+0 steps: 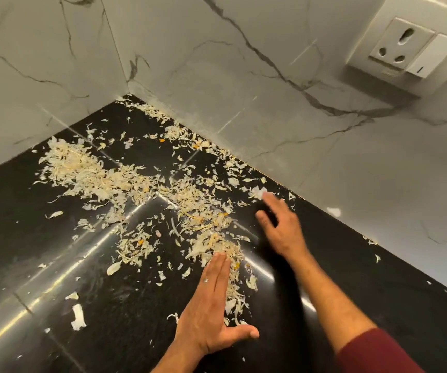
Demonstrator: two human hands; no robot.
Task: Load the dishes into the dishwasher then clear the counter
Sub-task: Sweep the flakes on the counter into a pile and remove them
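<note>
Pale garlic peels [104, 176] lie scattered over the black glossy counter [28, 238], thickest in a band from the left toward the middle and along the back wall. My left hand [211, 308] lies flat on the counter with straight fingers, its fingertips touching a small heap of peels [217, 246]. My right hand [281, 227] is further back and to the right, fingers extended and blurred, its fingertips near peels by the wall. Neither hand holds anything.
Marble-look wall tiles [217, 76] meet in a corner behind the counter. A white socket with switch [413, 47] is mounted on the right wall. A dark red sleeve [378, 354] covers my right forearm at the bottom right.
</note>
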